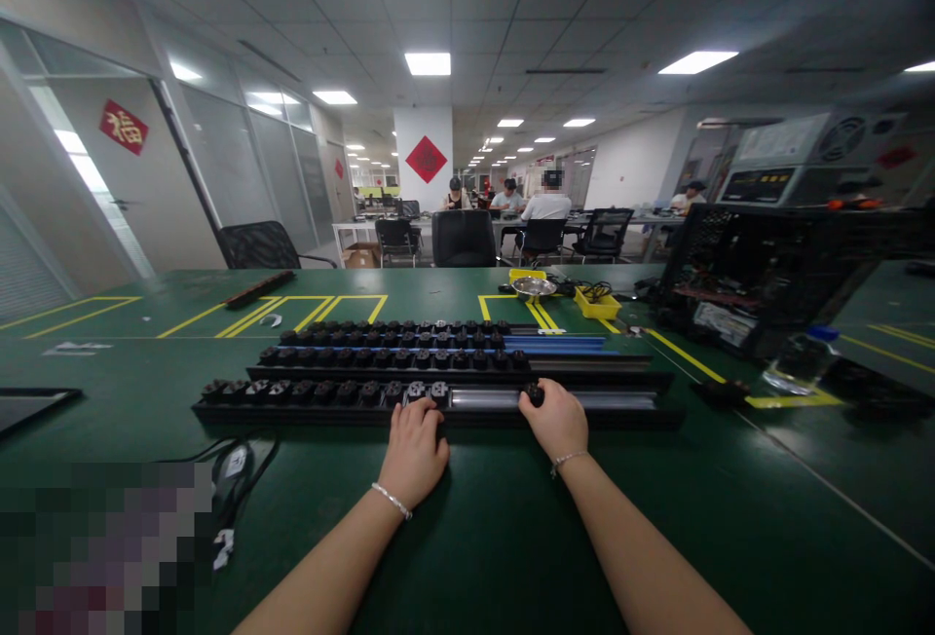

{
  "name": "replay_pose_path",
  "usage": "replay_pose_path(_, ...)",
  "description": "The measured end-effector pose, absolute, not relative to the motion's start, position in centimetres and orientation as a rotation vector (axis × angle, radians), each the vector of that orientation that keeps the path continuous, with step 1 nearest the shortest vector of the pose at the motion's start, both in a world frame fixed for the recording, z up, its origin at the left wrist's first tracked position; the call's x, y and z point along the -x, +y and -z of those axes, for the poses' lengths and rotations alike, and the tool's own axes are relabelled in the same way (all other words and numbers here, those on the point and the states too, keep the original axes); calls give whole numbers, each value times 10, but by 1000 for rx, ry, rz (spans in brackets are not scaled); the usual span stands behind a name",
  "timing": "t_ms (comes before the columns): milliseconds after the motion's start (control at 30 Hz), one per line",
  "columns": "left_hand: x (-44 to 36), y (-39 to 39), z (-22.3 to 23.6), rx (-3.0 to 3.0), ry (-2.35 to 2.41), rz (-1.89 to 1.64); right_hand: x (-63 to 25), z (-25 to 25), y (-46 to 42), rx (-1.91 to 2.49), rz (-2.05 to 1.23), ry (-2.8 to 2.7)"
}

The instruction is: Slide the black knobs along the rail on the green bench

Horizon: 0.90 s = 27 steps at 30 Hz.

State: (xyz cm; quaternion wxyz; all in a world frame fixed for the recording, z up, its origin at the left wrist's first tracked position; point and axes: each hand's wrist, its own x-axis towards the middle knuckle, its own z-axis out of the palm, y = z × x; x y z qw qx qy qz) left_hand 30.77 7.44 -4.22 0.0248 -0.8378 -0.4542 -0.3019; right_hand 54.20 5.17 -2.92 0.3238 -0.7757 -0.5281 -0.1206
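A long black power track (555, 401) lies across the table in front of me, with a row of black sockets (347, 393) along its left part and a bare silvery channel to the right. My left hand (414, 450) is closed over the track's front edge, fingertips by the last sockets of the row. My right hand (561, 418) pinches a small round black socket (536, 393) just above the bare channel; whether it touches the track I cannot tell. Behind lie more tracks (584, 363) with sockets, one having a blue channel (559, 345).
Yellow trays (599, 305) and a metal bowl (533, 286) stand at the back. An opened computer case (760, 275) and a clear bottle (800, 362) are on the right. Black cables (244, 479) lie at left on the green table (482, 538). People sit at far tables.
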Motion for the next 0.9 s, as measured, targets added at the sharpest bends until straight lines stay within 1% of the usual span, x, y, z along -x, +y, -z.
replay_pose_path(267,-308,73,42,2578,-1392,935,-545,31,52,2045,291,-1357)
replay_pose_path(900,-308,74,41,2593,-1404,918,-550,27,49,2091,347,-1336)
